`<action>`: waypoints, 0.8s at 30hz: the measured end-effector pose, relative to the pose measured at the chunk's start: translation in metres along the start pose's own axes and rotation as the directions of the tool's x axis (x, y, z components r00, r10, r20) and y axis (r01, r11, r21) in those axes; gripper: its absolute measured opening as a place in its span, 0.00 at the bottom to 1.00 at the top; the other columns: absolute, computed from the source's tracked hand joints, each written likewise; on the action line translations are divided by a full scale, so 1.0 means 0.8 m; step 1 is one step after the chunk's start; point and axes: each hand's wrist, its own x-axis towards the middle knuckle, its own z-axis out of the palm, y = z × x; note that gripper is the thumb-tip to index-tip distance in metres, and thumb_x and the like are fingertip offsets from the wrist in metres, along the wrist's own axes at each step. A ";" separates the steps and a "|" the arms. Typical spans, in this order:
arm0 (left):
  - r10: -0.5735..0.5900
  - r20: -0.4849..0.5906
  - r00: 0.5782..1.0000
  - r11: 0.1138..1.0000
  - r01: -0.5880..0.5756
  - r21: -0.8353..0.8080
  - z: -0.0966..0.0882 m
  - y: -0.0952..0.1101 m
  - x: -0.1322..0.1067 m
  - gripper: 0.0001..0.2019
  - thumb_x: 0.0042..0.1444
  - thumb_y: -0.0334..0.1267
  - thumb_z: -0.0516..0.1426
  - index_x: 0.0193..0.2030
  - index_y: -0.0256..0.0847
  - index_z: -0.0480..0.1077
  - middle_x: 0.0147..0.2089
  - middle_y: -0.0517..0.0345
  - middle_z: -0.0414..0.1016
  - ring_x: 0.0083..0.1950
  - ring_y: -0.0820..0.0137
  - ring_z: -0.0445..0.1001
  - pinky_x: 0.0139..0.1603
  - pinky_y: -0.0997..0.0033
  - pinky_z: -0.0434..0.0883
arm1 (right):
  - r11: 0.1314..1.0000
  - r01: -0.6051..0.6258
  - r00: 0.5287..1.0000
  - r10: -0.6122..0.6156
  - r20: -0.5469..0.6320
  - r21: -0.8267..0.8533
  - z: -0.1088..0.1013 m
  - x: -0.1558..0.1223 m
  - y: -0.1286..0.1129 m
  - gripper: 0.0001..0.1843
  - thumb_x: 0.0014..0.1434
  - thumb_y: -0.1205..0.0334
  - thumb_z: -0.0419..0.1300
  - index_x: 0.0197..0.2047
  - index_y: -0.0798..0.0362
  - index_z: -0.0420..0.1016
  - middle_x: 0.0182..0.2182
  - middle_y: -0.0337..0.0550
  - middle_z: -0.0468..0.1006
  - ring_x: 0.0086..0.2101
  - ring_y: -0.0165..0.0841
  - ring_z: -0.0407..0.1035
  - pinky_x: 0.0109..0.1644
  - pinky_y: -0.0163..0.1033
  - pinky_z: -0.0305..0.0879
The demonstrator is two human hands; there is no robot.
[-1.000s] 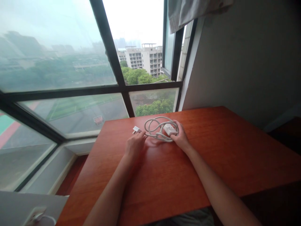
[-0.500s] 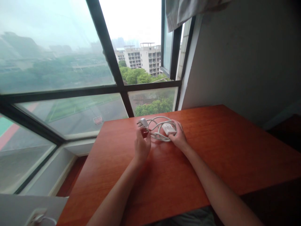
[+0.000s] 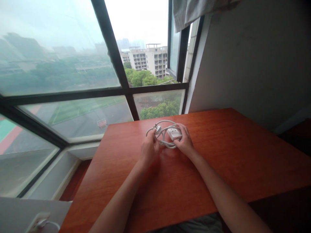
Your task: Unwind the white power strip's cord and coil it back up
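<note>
A white extension cord is looped into a loose coil over the far part of the table. My left hand is closed at the coil's left side, its fingers on the cord beside the plug, whose metal prongs point up and to the left. On the other side, my right hand grips the white socket block together with the loops of cord, thumb in front and fingers behind. The block's socket holes face upward. The left fingertips are partly hidden by the hand.
The reddish-brown wooden table reaches to the dark window frame at the back. An opened window pane and a curtain are at upper right. At lower left, a wall outlet has a white plug in it.
The plug has moved right, in toward the coil, and its prongs have turned from pointing left to pointing up. My left hand has shifted slightly right; my right hand stays on the socket block.
</note>
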 end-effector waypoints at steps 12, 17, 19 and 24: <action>0.017 0.099 0.995 0.952 -0.047 0.303 -0.015 -0.006 0.003 0.13 0.60 0.36 0.50 0.50 0.42 0.69 0.35 0.54 0.77 0.33 0.66 0.75 0.35 0.72 0.67 | 0.998 0.048 0.998 -0.047 0.037 -0.028 -0.003 0.000 -0.012 0.39 0.42 0.75 0.56 0.60 0.49 0.61 0.57 0.49 0.63 0.58 0.43 0.59 0.64 0.49 0.57; 0.108 0.004 0.994 0.960 -0.106 0.259 -0.013 -0.002 0.014 0.20 0.62 0.35 0.48 0.61 0.41 0.62 0.47 0.50 0.76 0.42 0.65 0.76 0.42 0.71 0.69 | 0.994 0.105 0.988 -0.102 0.115 -0.018 -0.007 -0.001 -0.025 0.40 0.43 0.75 0.56 0.61 0.46 0.60 0.58 0.47 0.62 0.59 0.43 0.57 0.64 0.50 0.56; 0.104 0.091 0.990 0.949 -0.126 0.288 -0.016 -0.001 0.023 0.20 0.61 0.34 0.49 0.60 0.43 0.64 0.47 0.49 0.77 0.42 0.63 0.76 0.40 0.69 0.69 | 0.992 0.122 0.983 -0.117 0.144 -0.027 -0.009 -0.001 -0.030 0.41 0.43 0.76 0.56 0.61 0.45 0.60 0.58 0.47 0.62 0.60 0.43 0.57 0.64 0.50 0.57; 0.066 0.312 0.948 0.927 -0.174 0.333 -0.021 0.004 0.051 0.18 0.58 0.33 0.51 0.54 0.44 0.68 0.42 0.49 0.79 0.40 0.56 0.77 0.35 0.65 0.68 | 0.982 0.187 0.968 -0.177 0.180 -0.040 -0.014 -0.002 -0.041 0.41 0.42 0.77 0.55 0.61 0.46 0.61 0.60 0.47 0.60 0.60 0.43 0.56 0.64 0.50 0.57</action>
